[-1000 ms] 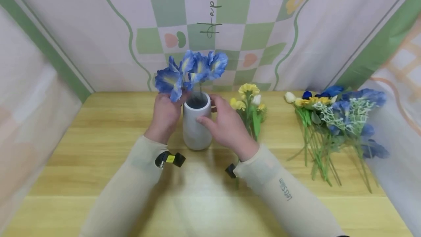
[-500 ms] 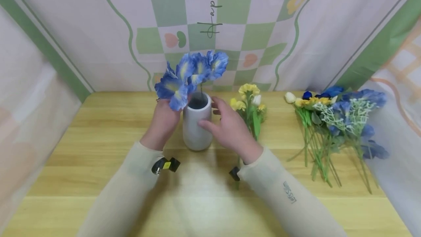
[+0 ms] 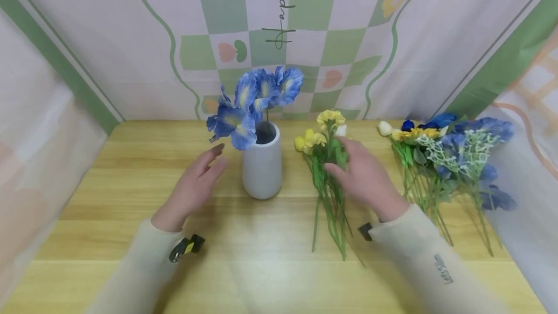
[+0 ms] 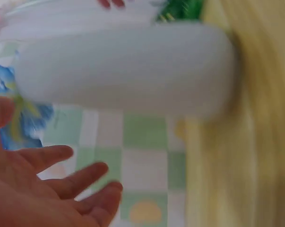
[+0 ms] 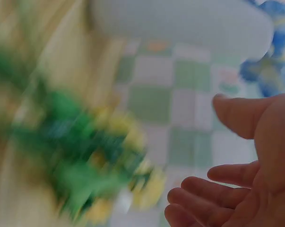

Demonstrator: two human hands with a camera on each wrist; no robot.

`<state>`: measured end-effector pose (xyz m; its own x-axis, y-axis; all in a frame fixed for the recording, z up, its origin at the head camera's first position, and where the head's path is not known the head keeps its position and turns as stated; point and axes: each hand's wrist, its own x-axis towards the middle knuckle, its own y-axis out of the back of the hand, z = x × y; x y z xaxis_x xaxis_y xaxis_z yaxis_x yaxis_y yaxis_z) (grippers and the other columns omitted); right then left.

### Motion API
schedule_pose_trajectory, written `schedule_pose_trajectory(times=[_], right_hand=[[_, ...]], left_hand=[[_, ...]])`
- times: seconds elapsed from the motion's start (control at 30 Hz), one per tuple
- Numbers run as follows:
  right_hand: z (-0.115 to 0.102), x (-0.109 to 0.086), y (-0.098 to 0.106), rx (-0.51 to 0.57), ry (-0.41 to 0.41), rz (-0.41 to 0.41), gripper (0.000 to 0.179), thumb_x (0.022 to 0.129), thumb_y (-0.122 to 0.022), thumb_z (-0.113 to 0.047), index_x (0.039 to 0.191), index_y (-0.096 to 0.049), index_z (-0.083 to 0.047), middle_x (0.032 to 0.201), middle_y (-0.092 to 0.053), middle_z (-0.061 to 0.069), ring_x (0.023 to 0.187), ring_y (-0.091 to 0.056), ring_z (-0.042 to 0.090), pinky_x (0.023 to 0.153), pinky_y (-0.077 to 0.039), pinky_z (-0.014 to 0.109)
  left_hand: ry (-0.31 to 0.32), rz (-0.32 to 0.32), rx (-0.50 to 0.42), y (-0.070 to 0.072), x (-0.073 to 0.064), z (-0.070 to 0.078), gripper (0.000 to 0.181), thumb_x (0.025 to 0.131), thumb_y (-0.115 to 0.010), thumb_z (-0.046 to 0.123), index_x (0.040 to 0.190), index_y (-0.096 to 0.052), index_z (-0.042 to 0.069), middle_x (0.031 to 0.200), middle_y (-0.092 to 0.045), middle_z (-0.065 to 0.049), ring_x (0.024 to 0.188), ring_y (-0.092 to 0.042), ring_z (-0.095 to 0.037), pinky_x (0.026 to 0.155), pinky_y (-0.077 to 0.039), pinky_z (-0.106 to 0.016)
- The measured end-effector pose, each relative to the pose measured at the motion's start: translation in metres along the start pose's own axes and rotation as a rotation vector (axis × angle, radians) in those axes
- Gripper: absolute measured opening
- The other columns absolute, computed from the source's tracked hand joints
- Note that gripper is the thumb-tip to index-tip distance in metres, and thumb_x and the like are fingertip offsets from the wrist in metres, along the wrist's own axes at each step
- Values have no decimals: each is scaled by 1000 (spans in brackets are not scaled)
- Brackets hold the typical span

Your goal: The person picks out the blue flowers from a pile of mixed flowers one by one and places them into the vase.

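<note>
A white vase [image 3: 262, 171] stands upright on the wooden table with blue irises [image 3: 244, 120] leaning out of its mouth, mostly to the left. My left hand [image 3: 193, 183] is apart from the vase on its left side, fingers loosely extended; the left wrist view shows the same hand [image 4: 62, 189] holding nothing. Over the bunch of yellow flowers [image 3: 329, 132] right of the vase, my right hand [image 3: 364, 173] overlaps the stems and a white bloom. In the right wrist view its fingers [image 5: 213, 196] are spread, with the yellow bunch [image 5: 104, 161] blurred beside them.
At the table's right lies a pile of blue irises [image 3: 488, 130], a white tulip [image 3: 385, 128], yellow blooms and pale green sprigs [image 3: 472, 151], stems toward me. A checkered cloth [image 3: 305, 8] hangs behind the table [image 3: 144, 173], and cloth also hangs at both sides.
Both hands have come off the vase and irises: the left moved left and toward me, the right moved right to the yellow bunch. The left iris droops slightly lower over the rim.
</note>
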<state>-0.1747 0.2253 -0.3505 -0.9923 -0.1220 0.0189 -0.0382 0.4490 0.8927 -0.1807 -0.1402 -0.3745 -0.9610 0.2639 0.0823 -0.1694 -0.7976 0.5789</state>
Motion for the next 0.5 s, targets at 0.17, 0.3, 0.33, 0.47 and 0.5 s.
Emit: schedule_pose_trajectory(times=[0.17, 0.3, 0.33, 0.47, 0.5], right_hand=[[60, -9, 11, -132, -35, 0, 74, 100, -59, -35, 151, -27, 10, 150, -29, 36, 129, -34, 57, 104, -27, 70], [101, -20, 22, -236, -88, -23, 68, 101, -57, -30, 144, -33, 16, 140, -34, 42, 122, -37, 60, 100, -29, 71], [109, -23, 25, -264, -100, -34, 65, 100, -57, -29, 141, -36, 17, 136, -38, 43, 119, -40, 61, 98, -32, 72], [134, -31, 32, -323, -150, -88, 44, 98, -58, -22, 119, -54, 16, 105, -58, 37, 93, -56, 54, 79, -45, 68], [137, -33, 34, -313, -175, -107, 37, 97, -57, -22, 110, -58, 13, 96, -60, 32, 84, -58, 49, 72, -47, 64]], left_hand=[[52, 6, 441, 11, -18, -29, 78, 104, -26, 61, 158, -23, 5, 160, -13, -29, 144, -6, -52, 110, -8, -71], [113, -3, 636, 24, -31, -53, 80, 102, -23, 63, 158, -22, 6, 161, 2, -30, 142, 12, -55, 108, 3, -73], [124, -1, 669, 26, -34, -59, 80, 103, -23, 63, 158, -23, 6, 161, 4, -29, 141, 13, -55, 108, 5, -72], [161, 14, 738, 36, -46, -78, 77, 103, -30, 60, 156, -28, 4, 161, 5, -28, 140, 13, -58, 106, 8, -74], [166, 18, 744, 38, -49, -81, 77, 103, -32, 60, 156, -29, 4, 161, 4, -29, 139, 12, -59, 106, 7, -74]])
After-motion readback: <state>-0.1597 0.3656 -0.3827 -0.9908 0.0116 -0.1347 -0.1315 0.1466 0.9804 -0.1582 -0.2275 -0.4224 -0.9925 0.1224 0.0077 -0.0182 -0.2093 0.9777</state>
